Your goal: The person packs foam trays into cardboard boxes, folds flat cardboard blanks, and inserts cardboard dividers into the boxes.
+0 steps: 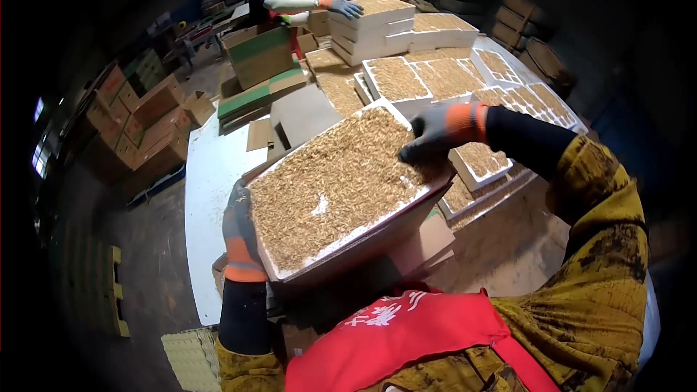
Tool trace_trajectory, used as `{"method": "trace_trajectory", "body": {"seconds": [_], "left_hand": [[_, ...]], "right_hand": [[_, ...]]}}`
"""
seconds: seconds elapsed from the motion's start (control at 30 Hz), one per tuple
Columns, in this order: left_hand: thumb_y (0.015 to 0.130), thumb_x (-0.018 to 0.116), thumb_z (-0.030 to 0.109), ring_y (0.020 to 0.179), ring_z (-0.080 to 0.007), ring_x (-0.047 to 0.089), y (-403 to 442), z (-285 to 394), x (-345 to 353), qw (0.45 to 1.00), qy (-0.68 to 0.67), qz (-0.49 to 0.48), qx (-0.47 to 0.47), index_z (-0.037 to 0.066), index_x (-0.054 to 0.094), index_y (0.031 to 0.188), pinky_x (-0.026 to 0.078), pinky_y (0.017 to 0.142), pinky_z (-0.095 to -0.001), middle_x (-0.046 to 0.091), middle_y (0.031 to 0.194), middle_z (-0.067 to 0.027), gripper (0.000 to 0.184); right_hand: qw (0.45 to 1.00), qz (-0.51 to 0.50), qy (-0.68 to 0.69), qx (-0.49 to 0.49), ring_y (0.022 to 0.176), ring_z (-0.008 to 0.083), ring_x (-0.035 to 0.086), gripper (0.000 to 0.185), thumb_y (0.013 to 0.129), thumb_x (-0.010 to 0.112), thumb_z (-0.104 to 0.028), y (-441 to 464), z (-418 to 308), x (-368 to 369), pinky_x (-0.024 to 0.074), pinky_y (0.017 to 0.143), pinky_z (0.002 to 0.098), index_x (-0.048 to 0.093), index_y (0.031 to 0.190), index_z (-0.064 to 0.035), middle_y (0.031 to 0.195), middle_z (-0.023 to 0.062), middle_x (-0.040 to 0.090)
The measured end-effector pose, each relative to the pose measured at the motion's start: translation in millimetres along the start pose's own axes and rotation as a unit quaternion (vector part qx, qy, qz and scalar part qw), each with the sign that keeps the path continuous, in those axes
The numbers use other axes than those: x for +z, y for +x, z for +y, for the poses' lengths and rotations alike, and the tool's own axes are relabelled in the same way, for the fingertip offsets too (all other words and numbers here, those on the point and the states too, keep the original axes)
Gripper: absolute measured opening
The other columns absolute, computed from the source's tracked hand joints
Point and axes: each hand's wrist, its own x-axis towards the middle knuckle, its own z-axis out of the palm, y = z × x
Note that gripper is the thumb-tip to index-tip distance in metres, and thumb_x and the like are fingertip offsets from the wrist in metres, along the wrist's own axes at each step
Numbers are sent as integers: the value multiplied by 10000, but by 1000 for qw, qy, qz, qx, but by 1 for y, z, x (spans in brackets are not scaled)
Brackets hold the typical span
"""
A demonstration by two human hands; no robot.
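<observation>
A white foam box (327,196) filled with loose brown husks lies tilted in front of me, with a small white patch showing through the husks. My left hand (241,229), in a grey and orange glove, is closed around its left side. At the far right edge, my right hand (435,133) bends its gloved fingers over the rim and onto the husks; the thumb side is partly blurred. Brown cardboard (421,243) shows beneath and beside the box. What lies under the box is mostly hidden.
Several husk-filled foam boxes (396,78) stand on the white table (210,210), some stacked. Across it, a co-worker's gloved hand (343,7) rests on a stack (370,33). Green-and-brown cartons (258,58) stand at the back left, more cartons (149,131) on the floor.
</observation>
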Motion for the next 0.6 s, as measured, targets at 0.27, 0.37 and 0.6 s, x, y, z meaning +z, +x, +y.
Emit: {"method": "trace_trajectory", "body": {"seconds": [0.27,0.37,0.6], "left_hand": [[987,532,254,1083,-168,577,-16,26,20,996,-62,-51,-40,-39,468,1363,473,930,-301,575,1256,-120,481],[999,475,285,1044,-177,592,-17,33,32,1000,27,-8,-12,-34,489,1307,502,884,-309,599,1167,-121,444],[1011,446,294,1114,-216,569,-5,22,9,998,48,-17,-36,-44,459,1373,436,976,-338,564,1279,-158,495]], "right_hand": [[991,85,-94,-44,694,272,680,451,725,762,-479,-9,-6,12,533,673,372,748,864,-50,800,141,710],[963,224,-109,-102,772,363,675,368,705,782,-388,-6,5,37,528,705,422,687,820,-51,771,167,685],[898,355,-90,-243,844,364,676,241,794,635,-176,-27,24,74,541,711,416,618,994,-43,1069,238,639]]}}
